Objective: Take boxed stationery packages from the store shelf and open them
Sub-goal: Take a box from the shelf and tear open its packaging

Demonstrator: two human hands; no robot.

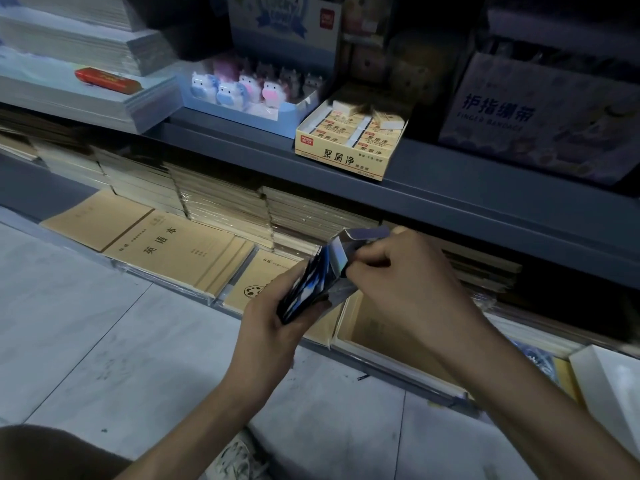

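A person crouches by the store shelf (450, 192), and both hands are in the middle of the frame, a bit to the right. The left hand (270, 318) grips a small dark blue box (306, 289) from below, with the fingers curled round its lower end. The box is tilted, and its top end points up and to the right. The top flap (363, 234) stands open. The right hand (405, 275) pinches the open top end of the box, with the thumb up by the flap. The box is held in the air, in front of the tan notebooks (173, 244) on the lowest shelf. Higher up, in the upper middle, a yellow box of erasers (346, 157) sits on the grey shelf. Just left of it is a light blue tray of little cow-shaped toys (235, 90). At the upper right is a big pale box marked "FINGER BANDAGE" (540, 126). The floor (104, 323) is made of grey tiles.
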